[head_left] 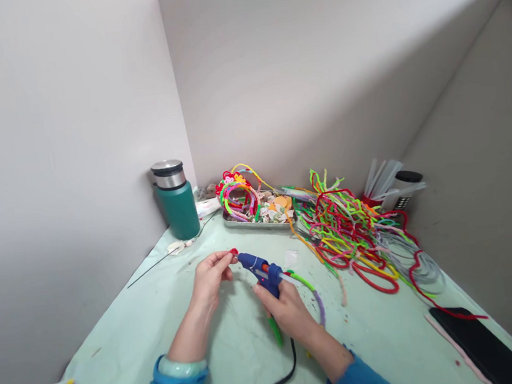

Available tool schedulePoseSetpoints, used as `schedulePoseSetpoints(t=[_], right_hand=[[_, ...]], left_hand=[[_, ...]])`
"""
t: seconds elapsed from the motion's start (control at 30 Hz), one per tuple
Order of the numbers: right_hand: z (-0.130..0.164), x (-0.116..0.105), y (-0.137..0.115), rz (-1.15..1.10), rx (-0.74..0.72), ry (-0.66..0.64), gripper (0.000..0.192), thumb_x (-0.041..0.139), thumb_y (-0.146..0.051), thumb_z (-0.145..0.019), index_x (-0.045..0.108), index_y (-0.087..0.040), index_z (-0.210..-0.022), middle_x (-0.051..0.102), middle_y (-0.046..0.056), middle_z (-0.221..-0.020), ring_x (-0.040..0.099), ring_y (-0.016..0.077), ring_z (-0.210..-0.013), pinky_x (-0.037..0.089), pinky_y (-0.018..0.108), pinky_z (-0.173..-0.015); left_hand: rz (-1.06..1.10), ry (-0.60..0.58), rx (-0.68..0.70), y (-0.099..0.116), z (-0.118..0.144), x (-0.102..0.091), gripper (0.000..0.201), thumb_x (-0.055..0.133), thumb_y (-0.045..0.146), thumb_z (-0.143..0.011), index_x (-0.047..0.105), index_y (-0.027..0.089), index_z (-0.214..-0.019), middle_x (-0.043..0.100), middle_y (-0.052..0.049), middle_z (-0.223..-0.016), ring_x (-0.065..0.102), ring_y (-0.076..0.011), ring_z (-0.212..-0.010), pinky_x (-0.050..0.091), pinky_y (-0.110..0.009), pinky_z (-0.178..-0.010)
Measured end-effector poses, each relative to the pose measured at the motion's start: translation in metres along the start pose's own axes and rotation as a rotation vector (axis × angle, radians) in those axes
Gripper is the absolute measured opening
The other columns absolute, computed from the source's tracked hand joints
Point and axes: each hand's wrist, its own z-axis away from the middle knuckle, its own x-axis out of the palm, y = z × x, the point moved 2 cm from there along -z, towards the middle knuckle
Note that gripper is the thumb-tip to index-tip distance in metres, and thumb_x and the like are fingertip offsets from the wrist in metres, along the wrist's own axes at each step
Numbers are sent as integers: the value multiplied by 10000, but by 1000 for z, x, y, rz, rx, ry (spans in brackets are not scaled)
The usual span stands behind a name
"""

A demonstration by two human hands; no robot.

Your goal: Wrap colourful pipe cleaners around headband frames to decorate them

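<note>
1. Head camera, looking down on a pale green desk [383,338] set in a corner of grey partition walls: two hands in blue sleeves work at its middle.
2. Left hand [210,277] is closed in a pinch, thumb and fingertips gripping a small red piece [234,252] held up just at the tip of the glue gun.
3. Right hand [288,308] is wrapped around the handle of a blue hot glue gun [258,267], whose nozzle points left and touches or nearly touches the red piece; which of the two cannot be told.
4. A clear glue stick pokes out of the gun's back end, and a black power cord [282,380] runs from under the right hand toward the near edge of the desk.
5. A green pipe cleaner [302,280] and a lilac one [320,308] lie on the desk just beside the right hand.
6. Behind the hands, a metal tray [259,222] holds looped pipe cleaners and small pale scraps.
7. To the tray's left stands a teal insulated bottle with a steel lid [176,201], close to the wall.
8. To the tray's right sprawls a tangled heap of red, green, yellow and pink pipe cleaners [353,230], with a red cup of clear glue sticks [378,184] behind it.
9. A black flat device [481,345] lies at the desk's right near edge.
</note>
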Motion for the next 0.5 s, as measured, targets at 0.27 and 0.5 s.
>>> schedulePoseSetpoints(t=[0.27, 0.5], right_hand=[[-2, 0, 0, -5, -20, 23, 295, 493, -409, -813, 631, -149, -839, 592, 19, -612, 556, 170, -651, 405, 228, -538], [0, 0, -2, 29, 2, 2, 309, 486, -420, -820, 621, -142, -830, 570, 12, -587, 541, 164, -626, 395, 231, -536]], left_hand=[[-14, -14, -1, -1, 0, -1, 318, 687, 359, -621, 627, 108, -805, 648, -34, -731, 466, -38, -426, 376, -178, -440], [-1, 17, 9, 1, -1, -1, 307, 680, 347, -631, 623, 104, -811, 647, -35, -731, 455, -34, -419, 372, -177, -435]])
